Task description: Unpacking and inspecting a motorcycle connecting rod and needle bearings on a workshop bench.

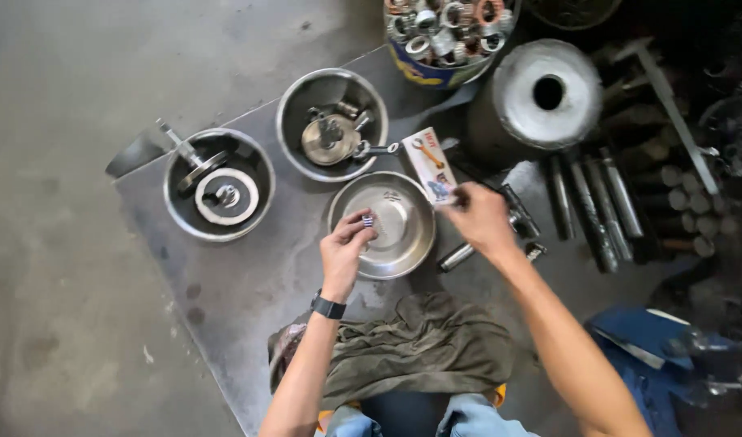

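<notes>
My left hand (pixel 345 247) pinches a small ribbed metal part (pixel 368 219) over the near rim of a shiny steel bowl (pixel 403 243). A black watch sits on that wrist. My right hand (pixel 482 217) rests to the right of that bowl, fingers closed around something dark next to a small white printed card (pixel 429 164); what it grips is mostly hidden. Two more steel bowls stand further off: one (pixel 294 109) holds a round metal part and a wrench, the other (pixel 179 206) holds a ring-shaped disc and a shaft.
A dark metal sheet (pixel 250 275) lies on the concrete floor. A tub of bearings (pixel 444 32) and a silver drum (pixel 545 93) stand at the back. Several dark rods (pixel 597 202) lie on the right. An olive rag (pixel 419 344) covers my lap.
</notes>
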